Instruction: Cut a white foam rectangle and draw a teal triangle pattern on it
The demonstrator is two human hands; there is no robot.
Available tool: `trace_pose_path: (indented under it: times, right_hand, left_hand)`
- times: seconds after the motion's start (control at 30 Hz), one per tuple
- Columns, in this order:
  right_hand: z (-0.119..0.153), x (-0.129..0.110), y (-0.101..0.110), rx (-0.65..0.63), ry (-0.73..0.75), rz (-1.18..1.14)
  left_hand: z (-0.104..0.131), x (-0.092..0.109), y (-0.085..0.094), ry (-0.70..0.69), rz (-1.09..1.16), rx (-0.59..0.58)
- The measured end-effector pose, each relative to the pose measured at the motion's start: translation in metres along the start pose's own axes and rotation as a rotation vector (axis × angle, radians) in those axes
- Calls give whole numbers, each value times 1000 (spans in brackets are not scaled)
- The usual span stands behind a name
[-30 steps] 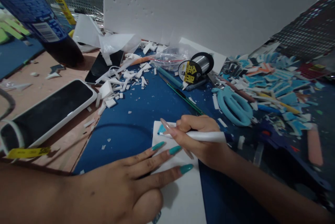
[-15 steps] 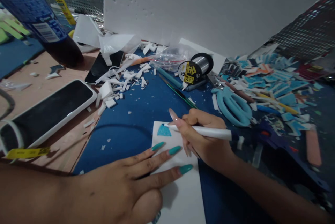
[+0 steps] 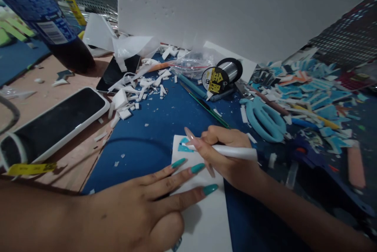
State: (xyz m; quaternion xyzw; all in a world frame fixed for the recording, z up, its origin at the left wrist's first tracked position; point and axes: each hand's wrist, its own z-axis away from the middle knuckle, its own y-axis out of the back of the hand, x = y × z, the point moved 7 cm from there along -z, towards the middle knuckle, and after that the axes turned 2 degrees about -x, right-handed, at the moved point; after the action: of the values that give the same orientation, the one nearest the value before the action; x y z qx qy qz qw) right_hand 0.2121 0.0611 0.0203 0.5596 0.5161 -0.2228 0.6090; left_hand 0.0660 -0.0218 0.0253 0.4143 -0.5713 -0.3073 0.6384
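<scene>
The blue mat (image 3: 141, 138) bears a white sheet (image 3: 209, 220), light-blue scissors (image 3: 266, 121) and white scraps (image 3: 125, 114).

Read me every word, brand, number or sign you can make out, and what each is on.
"金刚", on the wire spool; its smaller print is too small to read.
Blue bottle label: lettering too blurred; its barcode has no readable digits.
Yellow tube: print too blurred.
Yellow tag: print too small.
White pen: no text visible.
</scene>
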Motion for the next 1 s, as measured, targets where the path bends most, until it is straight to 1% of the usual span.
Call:
trace_pose_path:
  times: [0.1,0.3,0.37,0.47,0.53,0.73,0.87,1.0]
  right_hand:
    - [-1,0,-2,-32,-2,-12]
    - [-2,0,-4,-79,-1,-9]
    - [0,1,-2,-47,-9,15]
    - [3,2,5,70,-13,65]
    - [4,2,7,120,-3,93]
    - [5,2,6,127,24,103]
    - [3,-1,5,97,33,97]
    - [1,-3,1,25,18,64]
  left_hand:
    - [-1,-1,0,-3,7,-8]
    - [-3,-2,2,15,31,16]
    - [-4,-2,1,20,44,15]
    - [-3,-2,-1,21,53,0]
    - [-3,-1,0,20,37,-9]
    - [-3,1,1,-10,2,-54]
    - [-2,0,0,-13,4,-40]
    - [-2,-1,-2,-5,11,-31]
